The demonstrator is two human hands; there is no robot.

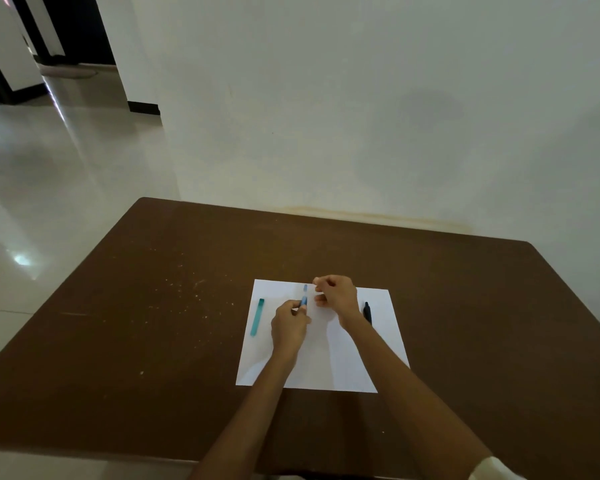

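One blue pen [304, 300]; left hand [288, 325] grips it

A sheet [326, 358] is laid on the surface [153, 323] under both hands. A pen [304, 299] is held in the left hand [289, 323], just left of the right hand [338, 294]. A marker [257, 317] is laid left of the left hand and a second pen [367, 312] right of the right hand, both on the sheet.

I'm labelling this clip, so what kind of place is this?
Likely a plain room, home or office, used as a writing spot: a brown table against a bare white wall, glossy tiled floor, and white paper where the left hand holds a blue pen.
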